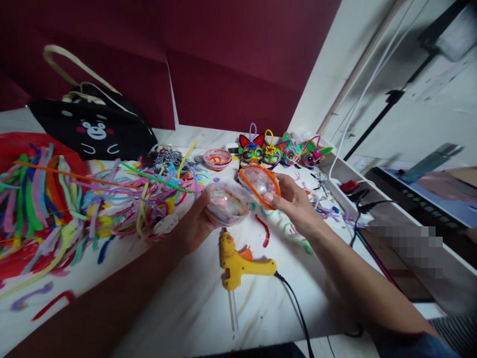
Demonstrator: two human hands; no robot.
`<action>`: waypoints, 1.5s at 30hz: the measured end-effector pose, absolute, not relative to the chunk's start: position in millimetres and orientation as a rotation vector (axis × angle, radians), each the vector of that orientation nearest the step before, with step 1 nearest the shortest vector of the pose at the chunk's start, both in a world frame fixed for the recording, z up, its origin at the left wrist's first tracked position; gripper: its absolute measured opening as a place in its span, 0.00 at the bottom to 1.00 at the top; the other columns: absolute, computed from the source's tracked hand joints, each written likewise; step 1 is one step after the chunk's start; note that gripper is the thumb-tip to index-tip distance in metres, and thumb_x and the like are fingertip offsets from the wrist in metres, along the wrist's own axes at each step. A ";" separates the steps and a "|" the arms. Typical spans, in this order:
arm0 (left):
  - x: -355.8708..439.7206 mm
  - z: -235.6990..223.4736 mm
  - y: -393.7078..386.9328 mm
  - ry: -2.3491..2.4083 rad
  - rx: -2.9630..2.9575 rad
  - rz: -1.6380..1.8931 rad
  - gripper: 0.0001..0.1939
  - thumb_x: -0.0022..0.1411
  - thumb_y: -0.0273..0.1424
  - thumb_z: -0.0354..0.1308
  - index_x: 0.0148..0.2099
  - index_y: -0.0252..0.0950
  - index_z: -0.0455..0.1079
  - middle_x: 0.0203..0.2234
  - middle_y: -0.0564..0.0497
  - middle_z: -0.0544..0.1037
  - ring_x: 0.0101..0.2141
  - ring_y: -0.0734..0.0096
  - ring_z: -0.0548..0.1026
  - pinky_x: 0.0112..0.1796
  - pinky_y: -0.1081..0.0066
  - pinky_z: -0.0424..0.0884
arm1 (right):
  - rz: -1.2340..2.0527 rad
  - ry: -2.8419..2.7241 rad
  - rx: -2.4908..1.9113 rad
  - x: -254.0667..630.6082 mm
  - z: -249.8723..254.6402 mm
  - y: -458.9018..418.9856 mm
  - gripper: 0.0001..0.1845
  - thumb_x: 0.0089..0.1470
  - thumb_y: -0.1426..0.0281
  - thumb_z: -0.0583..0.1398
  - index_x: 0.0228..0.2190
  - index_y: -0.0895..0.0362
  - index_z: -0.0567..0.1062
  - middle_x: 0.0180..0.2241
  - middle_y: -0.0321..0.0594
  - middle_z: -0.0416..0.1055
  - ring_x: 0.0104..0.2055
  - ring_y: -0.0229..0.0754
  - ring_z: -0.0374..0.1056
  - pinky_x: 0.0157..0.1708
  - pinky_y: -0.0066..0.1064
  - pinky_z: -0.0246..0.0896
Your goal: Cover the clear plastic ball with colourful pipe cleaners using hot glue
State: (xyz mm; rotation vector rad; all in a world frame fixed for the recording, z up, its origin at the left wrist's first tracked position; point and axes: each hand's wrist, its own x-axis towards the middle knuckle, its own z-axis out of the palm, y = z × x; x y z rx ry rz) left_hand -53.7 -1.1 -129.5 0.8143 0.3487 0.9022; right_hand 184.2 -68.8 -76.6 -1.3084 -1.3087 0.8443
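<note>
My left hand (197,223) grips a clear plastic half-shell (228,205) with pink, white and purple strands round it. In my right hand (292,199) is a second clear half-shell (259,181), edged with an orange pipe cleaner. The two shells are close together above the table; whether they touch I cannot tell. Just below them lies a yellow glue gun (238,263), its glue stick pointing toward me. A short red pipe cleaner piece (264,231) rests on the table under the right shell.
Loose pipe cleaners (122,204) cover the left side. Several decorated cat-eared ornaments (272,151) stand at the back beside a pink-rimmed bowl (217,158). A black bag (97,132) sits at the back left. A power strip (350,199) and cords line the right edge.
</note>
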 end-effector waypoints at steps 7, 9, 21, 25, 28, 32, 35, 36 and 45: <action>-58.3 -129.4 7.9 0.331 0.798 1.008 0.28 0.60 0.53 0.70 0.55 0.41 0.79 0.51 0.49 0.86 0.54 0.54 0.83 0.52 0.58 0.82 | 0.589 -1.499 -1.692 204.3 -102.7 -76.8 0.45 0.47 0.48 0.72 0.62 0.53 0.70 0.54 0.48 0.78 0.52 0.57 0.75 0.48 0.46 0.72; -59.1 -130.6 8.6 0.318 0.812 1.005 0.28 0.62 0.53 0.68 0.57 0.42 0.78 0.53 0.48 0.85 0.57 0.51 0.81 0.55 0.56 0.80 | 0.522 -1.563 -1.753 203.7 -105.9 -78.7 0.46 0.47 0.49 0.71 0.62 0.54 0.70 0.56 0.51 0.77 0.53 0.59 0.75 0.51 0.49 0.71; -59.0 -134.2 11.0 0.352 0.828 1.025 0.32 0.60 0.55 0.69 0.58 0.39 0.77 0.55 0.43 0.84 0.59 0.44 0.79 0.60 0.49 0.75 | 0.242 -1.984 -1.855 193.2 -127.7 -76.3 0.44 0.54 0.57 0.70 0.65 0.62 0.66 0.60 0.62 0.73 0.59 0.65 0.73 0.57 0.55 0.69; -58.3 -133.2 9.2 0.349 0.845 1.014 0.34 0.57 0.55 0.72 0.57 0.38 0.77 0.55 0.43 0.84 0.62 0.38 0.76 0.63 0.44 0.71 | 0.214 -2.030 -1.847 190.9 -128.1 -76.6 0.43 0.54 0.58 0.71 0.64 0.65 0.68 0.61 0.65 0.72 0.62 0.69 0.70 0.60 0.60 0.65; -58.3 -133.5 8.8 0.361 0.840 1.029 0.35 0.57 0.54 0.72 0.58 0.36 0.76 0.55 0.42 0.84 0.62 0.38 0.75 0.64 0.43 0.70 | 0.168 -2.048 -1.834 192.1 -123.7 -81.0 0.44 0.56 0.54 0.70 0.66 0.64 0.67 0.62 0.66 0.70 0.62 0.70 0.69 0.59 0.62 0.66; -57.7 -133.0 9.8 0.360 0.843 1.061 0.36 0.56 0.52 0.74 0.60 0.39 0.74 0.53 0.46 0.85 0.59 0.45 0.77 0.62 0.48 0.73 | 0.092 -2.153 -1.680 189.7 -112.5 -98.6 0.32 0.62 0.52 0.67 0.59 0.60 0.75 0.59 0.62 0.73 0.59 0.64 0.73 0.56 0.56 0.71; -57.4 -131.5 10.3 0.351 0.850 1.085 0.35 0.59 0.50 0.73 0.62 0.40 0.73 0.54 0.46 0.84 0.57 0.48 0.79 0.60 0.51 0.75 | 0.008 -2.235 -1.527 181.8 -102.4 -116.6 0.23 0.64 0.56 0.65 0.51 0.60 0.79 0.57 0.61 0.73 0.56 0.63 0.73 0.52 0.54 0.73; -57.3 -131.0 10.2 0.348 0.852 1.090 0.34 0.60 0.49 0.72 0.63 0.41 0.72 0.54 0.46 0.84 0.56 0.48 0.80 0.59 0.52 0.75 | -0.040 -2.240 -1.489 178.4 -99.4 -122.3 0.22 0.65 0.56 0.65 0.50 0.60 0.79 0.57 0.62 0.74 0.56 0.63 0.73 0.52 0.55 0.73; -57.0 -130.3 10.1 0.325 0.862 1.127 0.38 0.56 0.49 0.76 0.65 0.47 0.70 0.53 0.52 0.85 0.56 0.50 0.80 0.59 0.52 0.76 | 0.177 -2.589 -1.374 147.4 -110.6 -150.1 0.27 0.64 0.65 0.60 0.59 0.67 0.75 0.56 0.60 0.77 0.56 0.62 0.74 0.57 0.53 0.72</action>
